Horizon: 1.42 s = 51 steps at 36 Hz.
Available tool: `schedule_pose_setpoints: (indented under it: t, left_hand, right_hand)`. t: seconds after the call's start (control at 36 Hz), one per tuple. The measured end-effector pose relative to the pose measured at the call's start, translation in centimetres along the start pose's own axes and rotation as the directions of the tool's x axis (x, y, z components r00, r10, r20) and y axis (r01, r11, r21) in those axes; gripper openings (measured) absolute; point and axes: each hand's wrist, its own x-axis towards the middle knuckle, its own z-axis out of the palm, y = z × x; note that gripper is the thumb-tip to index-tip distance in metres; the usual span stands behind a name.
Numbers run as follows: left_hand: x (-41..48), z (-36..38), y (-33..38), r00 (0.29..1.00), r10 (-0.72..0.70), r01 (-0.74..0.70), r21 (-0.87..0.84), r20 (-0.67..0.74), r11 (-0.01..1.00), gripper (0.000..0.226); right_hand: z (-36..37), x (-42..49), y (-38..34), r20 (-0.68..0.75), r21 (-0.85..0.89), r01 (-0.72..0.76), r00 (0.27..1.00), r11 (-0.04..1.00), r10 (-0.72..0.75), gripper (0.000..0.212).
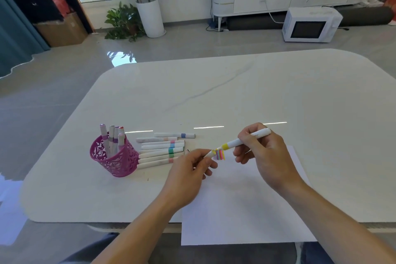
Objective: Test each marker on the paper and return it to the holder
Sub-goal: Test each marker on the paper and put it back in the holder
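Marker (246,138) with the yellow band sits in my right grip (265,156), fingers curled round the rear of the barrel, tip end pointing at my left grip (188,169). Left grip pinches the cap (211,153) between thumb and fingertips. Cap mouth is just off the tip, not seated.

Both are held over the far edge of the paper (246,210), right above the row of colour swatches (219,155). The end stroke looks yellow, so I read this one as tested and being recapped. It could be uncapping; I can't rule that out.

Next move: line the cap up with the barrel axis and push until it seats. Then carry the marker past the left grip to the pink holder (115,156), well to the left, and drop it in upright beside the ones standing there.

A row of loose markers (160,152) lies on the counter (235,92) between the holder and my left grip. My guess is those are untested.
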Motion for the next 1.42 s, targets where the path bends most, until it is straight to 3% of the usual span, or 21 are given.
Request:
schedule_pose_setpoints:
  t: [0.53,0.69,1.03,1.19,1.42]
  left_hand:
    - [-0.3,-0.2,0.5,0.998,0.044,-0.046,0.037,0.045,0.998,0.021]
    - [-0.3,-0.1,0.3,0.998,0.055,-0.055,-0.008,0.004,0.998,0.023]
    - [-0.3,-0.5,0.5,0.989,0.136,-0.129,0.119,-0.055,0.985,0.020]
    - [-0.6,-0.6,0.3,0.989,0.144,-0.129,0.245,-0.045,0.961,0.019]
    - [-0.9,-1.2,0.3,0.998,0.035,-0.027,0.129,-0.060,0.991,0.014]
  right_hand:
    - [0.4,0.1,0.3,0.072,-0.069,-0.034,0.997,0.997,0.039,0.016]
    - [0.6,-0.1,0.6,0.085,0.017,-0.059,0.995,0.998,0.057,0.019]
    - [1.0,-0.7,1.1,0.069,0.145,-0.082,0.995,0.986,0.072,0.018]
    - [1.0,-0.8,1.7,0.094,0.141,-0.126,0.989,0.982,0.113,0.018]
    - [1.0,-0.2,1.5,0.184,0.104,-0.281,0.948,0.954,0.259,0.025]
